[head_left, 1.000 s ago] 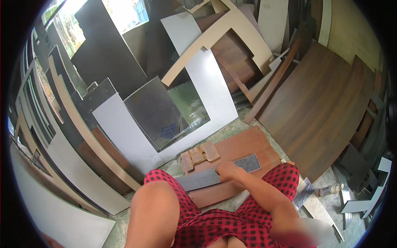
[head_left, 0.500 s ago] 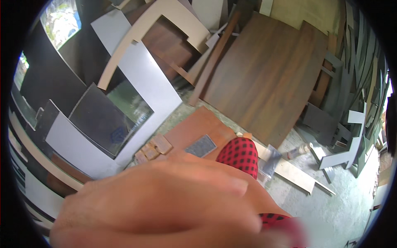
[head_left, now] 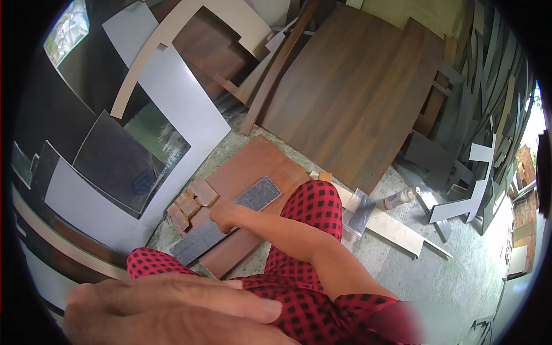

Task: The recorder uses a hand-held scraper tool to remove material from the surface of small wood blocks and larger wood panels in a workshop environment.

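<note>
My left hand (head_left: 172, 310) is very close at the lower left, fingers stretched out and side by side, with nothing seen in it. From the lower right my right arm reaches over my knee. My right hand (head_left: 223, 216) is curled on a long dark grey textured strip (head_left: 259, 194); its fingertips are hidden, so what they grip, if anything, cannot be made out. The strip lies slantwise across a reddish-brown board (head_left: 253, 158) on the floor. Just left of that hand sit several small tan-brown blocks (head_left: 202, 192).
Beyond the board leans a large wood-grain panel (head_left: 351, 98). White and dark sheet offcuts (head_left: 195, 86) stand at left. On the concrete floor at right lie a pale strip (head_left: 397, 233), a clear plastic packet (head_left: 361, 213) and a bottle (head_left: 398, 198). Offcuts (head_left: 489, 115) line the right side.
My left hand has dropped lower in view, uncovering my right hand, the grey strip and my legs. The scene has shifted slightly left and up.
</note>
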The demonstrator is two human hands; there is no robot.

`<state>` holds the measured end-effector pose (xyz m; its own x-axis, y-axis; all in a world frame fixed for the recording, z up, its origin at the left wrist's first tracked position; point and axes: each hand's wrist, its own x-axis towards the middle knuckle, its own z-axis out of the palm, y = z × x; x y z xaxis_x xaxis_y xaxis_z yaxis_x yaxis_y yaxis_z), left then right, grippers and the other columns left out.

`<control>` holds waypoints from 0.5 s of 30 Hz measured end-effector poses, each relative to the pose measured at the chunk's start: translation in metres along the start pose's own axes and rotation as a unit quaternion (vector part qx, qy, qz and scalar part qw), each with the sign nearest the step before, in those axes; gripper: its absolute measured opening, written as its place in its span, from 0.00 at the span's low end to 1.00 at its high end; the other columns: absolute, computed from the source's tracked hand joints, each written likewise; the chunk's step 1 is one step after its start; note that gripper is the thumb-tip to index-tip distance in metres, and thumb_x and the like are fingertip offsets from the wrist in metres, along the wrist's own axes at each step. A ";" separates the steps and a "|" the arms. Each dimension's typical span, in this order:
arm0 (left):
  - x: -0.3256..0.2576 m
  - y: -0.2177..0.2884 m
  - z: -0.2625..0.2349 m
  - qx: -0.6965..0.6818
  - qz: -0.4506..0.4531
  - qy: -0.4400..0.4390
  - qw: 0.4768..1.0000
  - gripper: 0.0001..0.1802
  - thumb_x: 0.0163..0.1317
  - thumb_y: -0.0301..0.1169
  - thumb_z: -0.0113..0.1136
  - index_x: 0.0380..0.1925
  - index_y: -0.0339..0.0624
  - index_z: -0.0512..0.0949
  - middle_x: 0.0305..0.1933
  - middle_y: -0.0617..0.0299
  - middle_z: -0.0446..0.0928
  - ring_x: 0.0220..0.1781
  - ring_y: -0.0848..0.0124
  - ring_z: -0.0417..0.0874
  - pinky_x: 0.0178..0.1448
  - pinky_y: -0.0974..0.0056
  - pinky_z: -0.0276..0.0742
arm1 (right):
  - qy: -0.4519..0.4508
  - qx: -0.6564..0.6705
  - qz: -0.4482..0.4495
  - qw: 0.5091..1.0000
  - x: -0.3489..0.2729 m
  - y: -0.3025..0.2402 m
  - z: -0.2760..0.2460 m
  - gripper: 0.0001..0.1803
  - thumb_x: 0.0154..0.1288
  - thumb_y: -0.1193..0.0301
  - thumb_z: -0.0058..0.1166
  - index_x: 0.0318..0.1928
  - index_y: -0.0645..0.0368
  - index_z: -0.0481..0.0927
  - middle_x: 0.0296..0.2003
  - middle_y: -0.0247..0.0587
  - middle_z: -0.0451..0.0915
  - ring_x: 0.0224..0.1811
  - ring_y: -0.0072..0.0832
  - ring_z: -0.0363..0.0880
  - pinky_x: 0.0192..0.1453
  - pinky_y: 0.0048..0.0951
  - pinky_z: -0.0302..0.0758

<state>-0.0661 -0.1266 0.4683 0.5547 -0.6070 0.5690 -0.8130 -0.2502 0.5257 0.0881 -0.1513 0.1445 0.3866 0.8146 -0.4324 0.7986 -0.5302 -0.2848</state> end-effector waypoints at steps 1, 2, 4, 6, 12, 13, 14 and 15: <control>-0.004 0.001 -0.002 0.002 -0.003 0.000 1.000 0.16 0.55 0.43 0.56 0.34 0.41 0.75 0.33 0.60 0.76 0.36 0.58 0.78 0.39 0.49 0.74 | -0.003 -0.001 0.006 1.000 0.000 0.000 -0.001 0.17 0.40 0.69 0.66 0.36 0.58 0.85 0.39 0.45 0.83 0.44 0.37 0.82 0.44 0.38 0.78; -0.008 0.002 -0.006 0.005 -0.006 -0.001 1.000 0.16 0.55 0.43 0.56 0.33 0.41 0.75 0.33 0.60 0.76 0.36 0.58 0.78 0.39 0.49 0.74 | -0.004 -0.004 0.006 1.000 0.000 0.000 -0.001 0.17 0.40 0.69 0.66 0.36 0.58 0.85 0.39 0.45 0.83 0.44 0.37 0.82 0.44 0.37 0.78; -0.016 0.005 -0.012 0.013 -0.017 -0.001 1.000 0.16 0.55 0.43 0.56 0.33 0.41 0.75 0.32 0.59 0.76 0.35 0.58 0.79 0.39 0.49 0.74 | -0.007 -0.013 0.001 1.000 0.000 -0.002 -0.003 0.18 0.40 0.69 0.66 0.36 0.58 0.85 0.39 0.45 0.83 0.44 0.37 0.82 0.44 0.37 0.78; -0.023 0.008 -0.017 0.018 -0.026 -0.001 1.000 0.16 0.54 0.42 0.56 0.32 0.41 0.75 0.32 0.59 0.76 0.35 0.58 0.79 0.38 0.49 0.74 | -0.006 0.000 0.000 1.000 0.001 -0.003 -0.003 0.18 0.40 0.69 0.66 0.36 0.58 0.85 0.40 0.45 0.83 0.44 0.37 0.82 0.44 0.37 0.78; -0.033 0.009 -0.028 0.034 -0.043 -0.012 0.998 0.15 0.53 0.42 0.57 0.30 0.41 0.76 0.30 0.58 0.76 0.33 0.57 0.79 0.36 0.49 0.74 | 0.002 0.013 0.007 1.000 0.002 -0.001 0.001 0.17 0.39 0.69 0.66 0.35 0.59 0.85 0.38 0.47 0.83 0.43 0.38 0.83 0.43 0.38 0.78; -0.033 0.011 -0.024 0.030 -0.040 -0.016 0.999 0.15 0.53 0.42 0.57 0.30 0.41 0.76 0.30 0.58 0.76 0.33 0.57 0.79 0.36 0.49 0.74 | 0.008 0.014 -0.001 1.000 0.003 -0.001 0.001 0.16 0.38 0.69 0.66 0.34 0.59 0.85 0.37 0.48 0.83 0.43 0.39 0.83 0.43 0.37 0.78; -0.033 0.009 -0.021 0.027 -0.037 -0.023 0.999 0.15 0.53 0.42 0.57 0.30 0.41 0.76 0.30 0.58 0.76 0.33 0.57 0.79 0.36 0.49 0.74 | 0.014 0.014 -0.002 1.000 0.004 -0.001 0.000 0.16 0.38 0.70 0.66 0.34 0.59 0.85 0.37 0.48 0.83 0.43 0.39 0.83 0.43 0.38 0.78; -0.032 0.007 -0.016 0.024 -0.032 -0.028 0.999 0.14 0.53 0.41 0.57 0.29 0.41 0.76 0.29 0.57 0.76 0.33 0.57 0.79 0.35 0.49 0.74 | 0.019 0.014 -0.005 1.000 0.004 0.000 0.001 0.16 0.38 0.70 0.66 0.33 0.59 0.85 0.36 0.48 0.83 0.42 0.39 0.83 0.43 0.38 0.78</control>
<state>-0.0869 -0.0966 0.4643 0.5960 -0.6293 0.4988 -0.7847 -0.3247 0.5280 0.0888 -0.1484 0.1422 0.3962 0.8276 -0.3976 0.7892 -0.5283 -0.3131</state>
